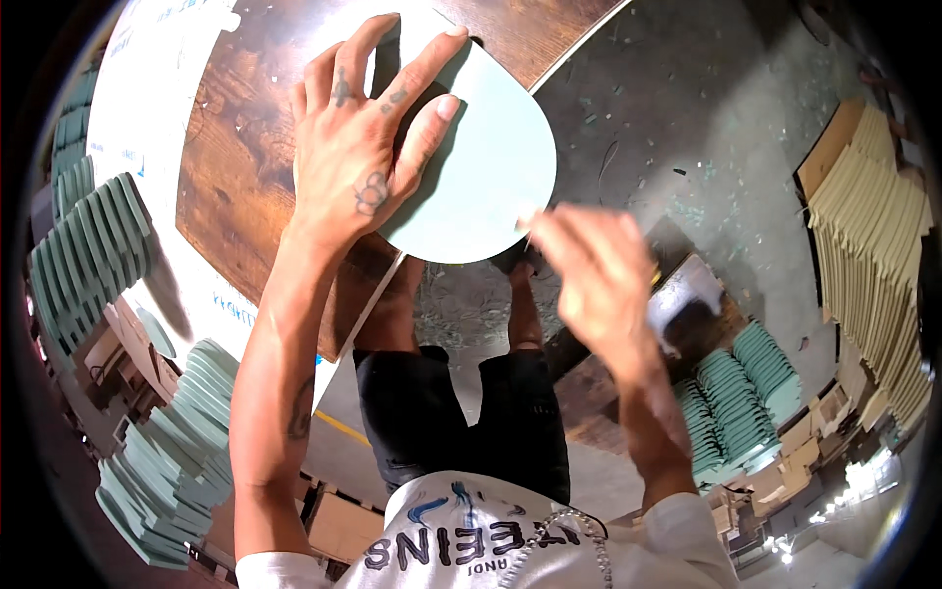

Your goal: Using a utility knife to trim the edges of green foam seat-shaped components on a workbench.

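A pale mint-green panel with a rounded edge (pixel 496 147) lies on a brown wood-grain board (pixel 235 167), its curved end jutting past the board's edge. My left hand (pixel 358 142) rests on the panel with fingers spread, thumb and forefinger reaching across its surface. At the panel's near right rim is my right hand (pixel 599 280), blurred by motion. Its fingers are curled together close to the edge, and whatever they pinch is too small and smeared to make out.
Stacked green panels (pixel 88 260) stand at the left, with another pile (pixel 172 456) nearer me. More green stacks (pixel 736 402) sit at the right beyond my right arm. Cream-coloured sheets (pixel 868 255) are piled at far right. Small green scraps litter the grey floor (pixel 677 147).
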A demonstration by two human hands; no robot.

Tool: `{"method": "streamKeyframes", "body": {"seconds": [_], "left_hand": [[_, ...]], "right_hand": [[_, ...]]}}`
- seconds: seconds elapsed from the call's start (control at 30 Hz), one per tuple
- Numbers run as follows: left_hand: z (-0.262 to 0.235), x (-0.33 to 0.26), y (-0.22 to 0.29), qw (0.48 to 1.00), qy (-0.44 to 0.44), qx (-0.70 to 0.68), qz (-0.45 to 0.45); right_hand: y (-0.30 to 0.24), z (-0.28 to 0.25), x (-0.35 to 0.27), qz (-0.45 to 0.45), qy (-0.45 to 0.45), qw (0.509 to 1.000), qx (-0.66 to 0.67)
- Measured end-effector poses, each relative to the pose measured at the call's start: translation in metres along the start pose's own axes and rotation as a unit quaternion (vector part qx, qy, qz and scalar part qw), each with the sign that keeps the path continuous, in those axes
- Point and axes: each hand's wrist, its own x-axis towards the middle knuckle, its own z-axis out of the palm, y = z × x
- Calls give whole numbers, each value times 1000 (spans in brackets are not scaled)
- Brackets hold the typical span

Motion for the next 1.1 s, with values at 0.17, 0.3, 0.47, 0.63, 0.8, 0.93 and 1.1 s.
{"method": "streamKeyframes", "body": {"seconds": [0.17, 0.3, 0.47, 0.63, 0.8, 0.93, 1.1], "left_hand": [[0, 0, -2, 999, 13, 25, 26], [-13, 12, 18, 999, -26, -25, -18], [-24, 14, 25, 998, -52, -12, -42], [-13, 8, 26, 999, -37, -4, -10], [-16, 27, 12, 995, -38, -67, 61], [15, 4, 20, 998, 60, -32, -15], [12, -2, 28, 995, 64, -20, -79]], "right_hand": [[-1, 10, 7, 56, 126, 988, 71], [23, 3, 51, 16, 98, 995, 27], [-20, 30, -17, 36, 97, 993, 48], [-24, 33, -12, 100, 176, 966, 163], [23, 7, 50, 81, 112, 964, 226], [50, -9, 71, 18, 15, 986, 166], [44, -17, 57, -44, 0, 998, 43]]}}
